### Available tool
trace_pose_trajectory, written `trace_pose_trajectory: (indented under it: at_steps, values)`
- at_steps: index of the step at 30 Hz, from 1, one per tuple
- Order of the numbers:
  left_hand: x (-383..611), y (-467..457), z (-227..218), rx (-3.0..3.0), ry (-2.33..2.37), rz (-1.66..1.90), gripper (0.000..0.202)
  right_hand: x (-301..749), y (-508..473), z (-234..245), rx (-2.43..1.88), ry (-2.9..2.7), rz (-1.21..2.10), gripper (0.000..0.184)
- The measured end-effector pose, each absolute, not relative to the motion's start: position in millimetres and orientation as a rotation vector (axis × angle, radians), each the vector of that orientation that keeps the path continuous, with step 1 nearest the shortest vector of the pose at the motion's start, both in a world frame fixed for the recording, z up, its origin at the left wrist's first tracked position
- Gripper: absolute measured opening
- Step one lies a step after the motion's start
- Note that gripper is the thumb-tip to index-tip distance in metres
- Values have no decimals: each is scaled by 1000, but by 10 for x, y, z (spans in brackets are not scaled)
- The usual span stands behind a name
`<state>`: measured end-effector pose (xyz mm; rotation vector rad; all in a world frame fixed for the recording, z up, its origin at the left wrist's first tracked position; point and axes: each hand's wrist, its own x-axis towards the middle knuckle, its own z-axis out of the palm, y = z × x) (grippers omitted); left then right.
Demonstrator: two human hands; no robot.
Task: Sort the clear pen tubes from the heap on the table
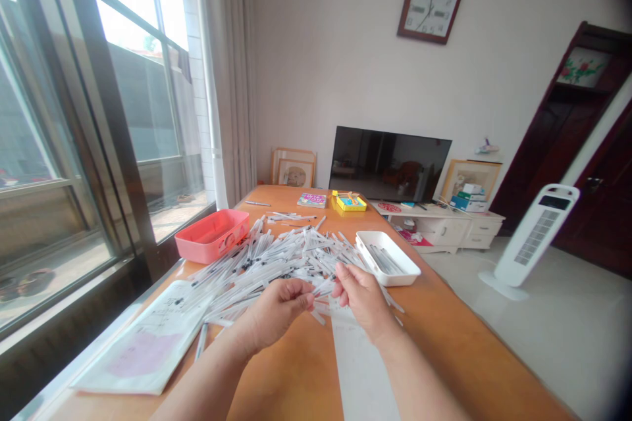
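Observation:
My left hand is closed in a pinch over the near edge of a pile of clear pen barrels. A pale, slender pen barrel appears to stick out from its fingertips towards the right. Close beside it, my right hand also pinches, thumb against fingers; what it grips, if anything, is too small to make out. Many pieces in the pile have dark ends. Just beyond my right hand stands a white tray with several grey, slender pens in it.
A coral plastic basket stands left of the pile. In front of it lies a booklet; a white paper strip lies under my right forearm. A yellow box and a purple booklet are at the table's far end.

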<state>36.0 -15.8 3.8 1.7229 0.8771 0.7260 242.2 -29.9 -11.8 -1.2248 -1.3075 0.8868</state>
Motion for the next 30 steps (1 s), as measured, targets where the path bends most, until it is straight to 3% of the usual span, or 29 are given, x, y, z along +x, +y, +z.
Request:
trace_pose_trajectory:
  at_steps: [6, 16, 24, 30]
  values:
    - [306, -143, 8, 1674, 866, 724, 37, 2392, -331, -66, -1084, -1286, 1044, 45]
    - [393, -155, 2, 1715, 885, 808, 37, 2392, -306, -124, -1232, -1306, 784, 45]
    - [342, -167, 38, 1660, 883, 757, 37, 2373, -332, -70, -1072, -1264, 1018, 39]
    - [369, -152, 0, 1743, 889, 773, 37, 2378, -329, -95, -1159, -1268, 942, 37]
